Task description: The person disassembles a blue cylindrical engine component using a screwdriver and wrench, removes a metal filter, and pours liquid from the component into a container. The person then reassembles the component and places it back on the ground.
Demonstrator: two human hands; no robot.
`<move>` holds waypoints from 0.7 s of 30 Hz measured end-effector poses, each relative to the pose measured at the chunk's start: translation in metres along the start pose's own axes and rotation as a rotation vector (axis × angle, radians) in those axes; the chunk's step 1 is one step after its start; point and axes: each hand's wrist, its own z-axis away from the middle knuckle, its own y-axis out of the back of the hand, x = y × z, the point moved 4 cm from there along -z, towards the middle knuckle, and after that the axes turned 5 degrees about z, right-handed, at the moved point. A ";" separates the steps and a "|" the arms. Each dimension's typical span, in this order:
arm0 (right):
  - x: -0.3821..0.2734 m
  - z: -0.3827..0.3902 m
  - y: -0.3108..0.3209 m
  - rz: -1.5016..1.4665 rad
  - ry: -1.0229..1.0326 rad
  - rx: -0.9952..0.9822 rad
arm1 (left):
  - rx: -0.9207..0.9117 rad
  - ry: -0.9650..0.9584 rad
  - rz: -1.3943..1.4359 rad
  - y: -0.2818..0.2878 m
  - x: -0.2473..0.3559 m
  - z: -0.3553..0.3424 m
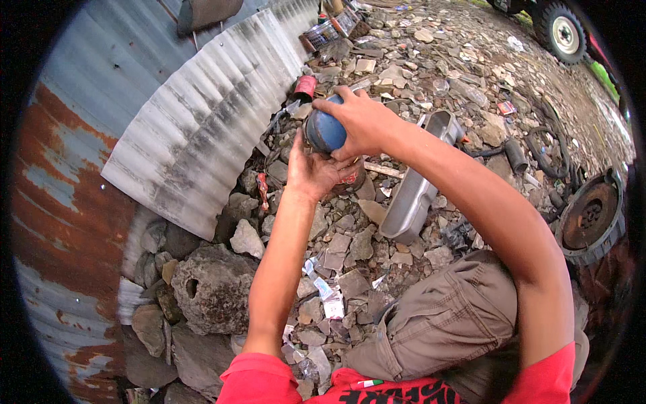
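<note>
A blue rounded canister (328,130) with a dark rim is held tilted at arm's length. My right hand (367,121) wraps round it from above and the right side, its fingers over the top. Just beneath it, my left hand (313,172) is turned palm up with the thumb stretched upward beside the rim. Whether the left palm touches the canister I cannot tell, as its other fingers are partly hidden. Below the hands, a dark reddish can (351,180) stands on the stones, partly covered by them.
A grey metal trough-like part (418,195) lies right of the hands. Corrugated sheets (202,121) line the left, above big rocks (214,286). A red can (305,87) sits beyond. A round metal disc part (591,214), a black hose (558,145) and a vehicle wheel (564,34) are rightward.
</note>
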 end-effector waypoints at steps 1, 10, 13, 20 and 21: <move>0.005 0.001 0.001 0.001 -0.016 0.018 | -0.078 -0.013 -0.046 0.004 -0.001 -0.006; 0.016 -0.011 0.004 -0.076 -0.129 0.075 | 0.218 -0.809 -1.183 0.049 0.048 -0.008; 0.018 -0.020 -0.008 -0.065 -0.103 -0.004 | -0.052 -0.996 -1.552 0.016 0.051 -0.035; 0.012 -0.029 -0.010 -0.002 -0.057 -0.021 | -0.215 -0.973 -1.438 0.000 0.044 -0.048; 0.013 -0.031 -0.006 0.019 -0.075 -0.004 | -0.223 -0.979 -1.447 0.004 0.048 -0.051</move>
